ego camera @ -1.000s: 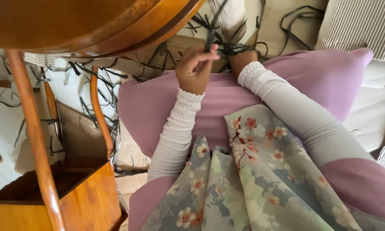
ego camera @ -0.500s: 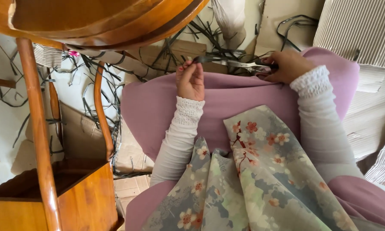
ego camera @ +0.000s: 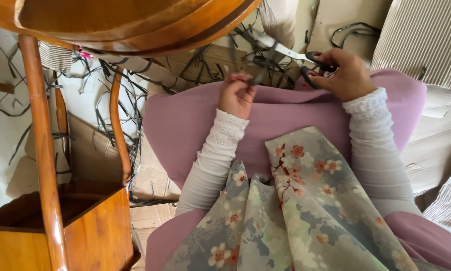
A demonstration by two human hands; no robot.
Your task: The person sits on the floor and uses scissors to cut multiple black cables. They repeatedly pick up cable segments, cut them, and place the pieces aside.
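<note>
Thin dark strip (ego camera: 258, 78) pinched in left hand (ego camera: 237, 95), scissors (ego camera: 290, 52) beside.

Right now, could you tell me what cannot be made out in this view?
- Head view: scissors, blade tips lost among dark strips.
- Right hand covers the handles.
- Left hand fingertips curl over one strip; the grip is unclear.
- Wooden table is cut off by the top edge.

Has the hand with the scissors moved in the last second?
Yes. The right hand with the scissors has swung out to the right, away from the left hand, judged against the purple lap.
</note>
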